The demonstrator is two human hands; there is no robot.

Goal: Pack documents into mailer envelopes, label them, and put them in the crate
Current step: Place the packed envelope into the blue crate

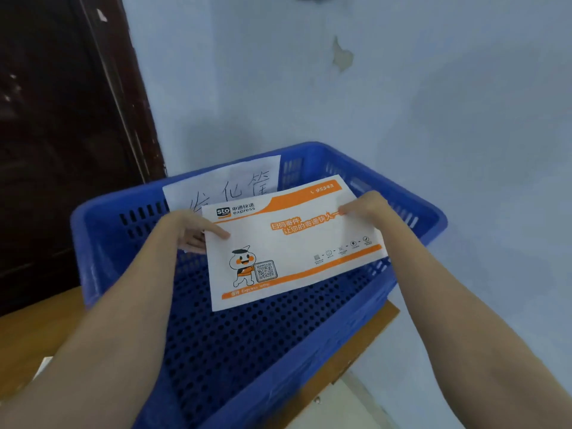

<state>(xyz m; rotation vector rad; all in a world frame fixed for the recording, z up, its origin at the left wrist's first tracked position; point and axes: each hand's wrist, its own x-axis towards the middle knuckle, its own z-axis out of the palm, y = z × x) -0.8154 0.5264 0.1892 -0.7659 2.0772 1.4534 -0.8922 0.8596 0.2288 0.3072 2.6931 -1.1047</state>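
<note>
Nearest the camera, two bare forearms reach forward over the near rim of a blue perforated plastic crate [102,218], which stands on a wooden table [28,329] against a pale blue wall [433,103].

One white-and-orange STO express mailer envelope [294,243] hangs flat above the crate's holed floor, printed side up. The left hand [192,232] pinches its left edge, thumb on top and fingers curled beneath. The right hand [368,205] pinches the upper right edge in the same way.

The task looks to be at its last step for this envelope: it is over the crate but not yet laid down. I judge it packed and closed, though no shipping label shows on the visible face; one may sit on the underside. The crate floor that shows holds no other mailer, so this is likely the first to go in, with any others not yet done.

Farther back, one white paper sign [235,184] with handwritten characters leans on the crate's far wall. A dark wooden door [62,119] stands at the left.

Count: one envelope, one crate, one sign, two hands.
</note>
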